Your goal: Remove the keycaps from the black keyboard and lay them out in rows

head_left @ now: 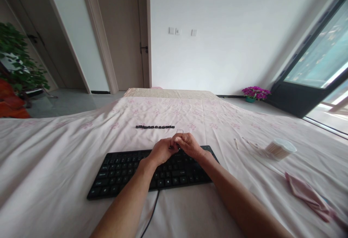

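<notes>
A black keyboard (119, 169) lies on the pink flowered cloth, its cable running toward me. Over its upper part my two hands meet. My right hand (190, 145) is closed around a keycap puller, whose thin wire loop (179, 132) sticks up past the fingers. My left hand (163, 150) is closed too, fingertips pinched against the right hand; a dark bit shows between them, too small to name. Just beyond the keyboard, several black keycaps (155, 127) form a row on the cloth.
To the right are a tub of cotton swabs (280, 149), a loose swab (236, 143) and a folded pink cloth (308, 196). The flowered bedspread (67, 151) has wrinkles. Farther off stand a potted pink-flowered plant (255, 93) and a leafy plant (19, 64).
</notes>
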{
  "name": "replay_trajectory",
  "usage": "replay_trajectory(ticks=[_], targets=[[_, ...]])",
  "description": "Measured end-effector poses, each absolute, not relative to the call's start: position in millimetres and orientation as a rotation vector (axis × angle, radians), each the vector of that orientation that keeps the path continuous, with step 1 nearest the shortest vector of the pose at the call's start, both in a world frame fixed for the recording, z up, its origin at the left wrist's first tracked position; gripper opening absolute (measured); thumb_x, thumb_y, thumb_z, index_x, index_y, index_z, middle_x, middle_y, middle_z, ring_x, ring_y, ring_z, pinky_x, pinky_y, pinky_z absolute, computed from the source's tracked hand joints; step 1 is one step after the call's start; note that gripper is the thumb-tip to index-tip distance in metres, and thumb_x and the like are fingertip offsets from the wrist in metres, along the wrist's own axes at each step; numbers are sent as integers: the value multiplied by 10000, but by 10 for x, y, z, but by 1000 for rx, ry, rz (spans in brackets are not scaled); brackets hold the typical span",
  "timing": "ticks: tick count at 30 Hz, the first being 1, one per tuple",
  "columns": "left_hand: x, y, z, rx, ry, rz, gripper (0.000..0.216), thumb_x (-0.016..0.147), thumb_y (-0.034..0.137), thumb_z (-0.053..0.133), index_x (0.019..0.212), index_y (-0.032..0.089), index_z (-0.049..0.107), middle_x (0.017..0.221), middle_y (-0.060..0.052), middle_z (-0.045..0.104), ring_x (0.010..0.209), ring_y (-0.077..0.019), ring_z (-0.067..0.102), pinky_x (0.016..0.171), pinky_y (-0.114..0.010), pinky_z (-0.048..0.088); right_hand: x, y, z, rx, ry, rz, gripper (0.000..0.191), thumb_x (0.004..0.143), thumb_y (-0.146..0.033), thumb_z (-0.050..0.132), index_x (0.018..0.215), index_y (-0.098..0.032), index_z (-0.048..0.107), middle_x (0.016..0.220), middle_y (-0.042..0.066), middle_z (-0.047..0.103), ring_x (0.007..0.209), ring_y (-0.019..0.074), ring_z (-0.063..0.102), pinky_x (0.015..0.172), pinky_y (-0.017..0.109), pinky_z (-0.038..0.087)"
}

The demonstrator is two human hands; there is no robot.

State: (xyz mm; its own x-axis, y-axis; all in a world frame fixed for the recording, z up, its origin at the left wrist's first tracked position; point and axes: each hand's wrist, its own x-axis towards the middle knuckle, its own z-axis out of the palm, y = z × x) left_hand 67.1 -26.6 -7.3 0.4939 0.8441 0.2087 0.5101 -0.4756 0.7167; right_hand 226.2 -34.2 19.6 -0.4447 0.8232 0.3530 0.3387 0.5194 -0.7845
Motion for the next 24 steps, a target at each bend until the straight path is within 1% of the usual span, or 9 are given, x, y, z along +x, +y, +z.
replay_trajectory(ticks=[6,11,16,20,24], targets=[[665,-248,-85,2120,1060,783,60,729,195,607,680,163,618,728,16,658,693,-147,589,635,-223,395,2252,-357,203,-960,-2025,832,505,938,-509,342,792,-152,668,602,13,613,591,117,562,617,227,434],[654,-255,-57,2131,1016,781,76,738,208,604,677,164,616,686,30,644,702,-150,595,650,-220,398,2230,-429,205,-992,-1975,810,521,946,-502,312,759,-160,658,587,5,594,592,117,556,614,225,427],[651,-267,-45,2150,978,792,85,750,208,594,677,169,615,722,29,646,722,-147,592,663,-216,402,2225,-476,198,-963,-1921,830,510,940,-498,330,721,-156,638,566,-1,556,563,112,525,591,220,419],[655,-277,-46,2177,1008,794,100,771,225,581,693,175,615,720,24,644,735,-157,595,680,-222,409,2224,-463,167,-975,-1963,744,533,940,-518,304,716,-159,629,572,-2,543,565,110,517,595,220,412],[664,-290,-26,2214,999,803,121,798,252,567,708,186,612,740,21,651,749,-163,600,684,-222,411,2220,-465,119,-980,-1933,657,515,949,-489,303,681,-162,596,572,-4,527,550,103,500,579,218,397]])
